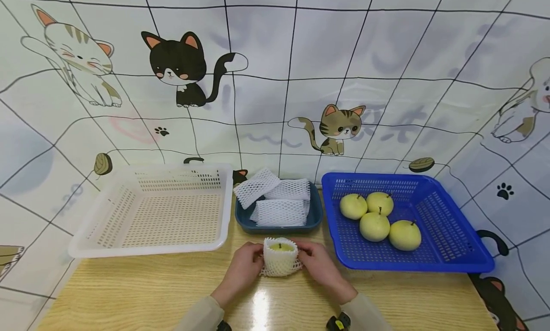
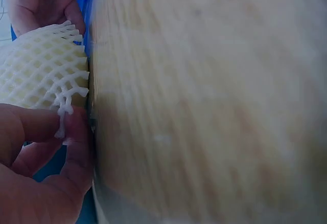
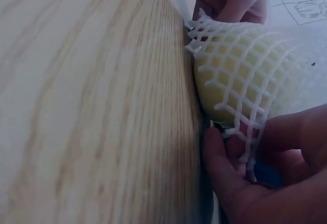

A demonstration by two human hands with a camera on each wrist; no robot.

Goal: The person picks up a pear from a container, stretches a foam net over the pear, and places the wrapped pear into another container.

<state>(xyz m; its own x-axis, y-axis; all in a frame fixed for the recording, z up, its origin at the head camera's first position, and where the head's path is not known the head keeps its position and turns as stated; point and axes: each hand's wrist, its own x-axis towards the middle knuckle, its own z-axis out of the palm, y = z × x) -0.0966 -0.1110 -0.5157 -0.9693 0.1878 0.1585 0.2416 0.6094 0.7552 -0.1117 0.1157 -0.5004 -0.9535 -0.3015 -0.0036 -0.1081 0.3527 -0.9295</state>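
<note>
A pale yellow-green pear (image 1: 281,247) stands on the wooden table, its stem pointing up, with a white foam net sleeve (image 1: 278,264) around its sides. My left hand (image 1: 244,269) pinches the sleeve's lower edge between thumb and finger, as the left wrist view shows at the net strands (image 2: 62,111). On the opposite side my right hand (image 1: 319,264) pinches the edge too; in the right wrist view the strands (image 3: 249,147) stretch out to its fingers. Some of the pear's skin (image 3: 217,93) shows through the mesh there.
Behind the hands, a dark teal tray (image 1: 279,229) bears several flat foam net sleeves (image 1: 281,212). To the right, a blue basket (image 1: 447,259) holds several pears (image 1: 375,227). A white basket (image 1: 150,249) stands on the left. A cat-patterned covering (image 1: 266,97) rises behind.
</note>
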